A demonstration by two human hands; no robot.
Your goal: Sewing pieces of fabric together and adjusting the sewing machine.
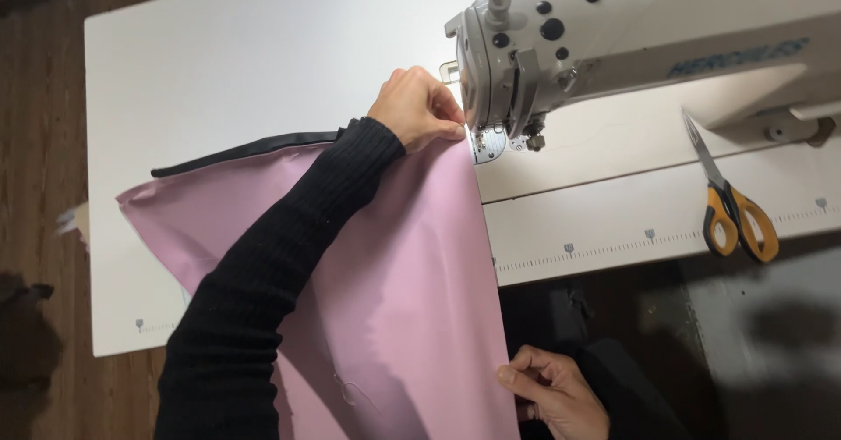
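Observation:
A large piece of pink fabric (403,291) lies over the white sewing table (236,63) and hangs off its front edge. My left hand (419,107), in a black ribbed sleeve, pinches the fabric's far corner right beside the needle area (487,140) of the white sewing machine (613,37). My right hand (554,391) grips the fabric's right edge low down, near my lap. The edge runs taut between both hands.
Scissors with yellow and black handles (734,208) lie on the table to the right, under the machine arm. A black strip of fabric (250,149) shows behind the pink piece. A ruler scale runs along the table's front edge (631,247). Wooden floor lies at left.

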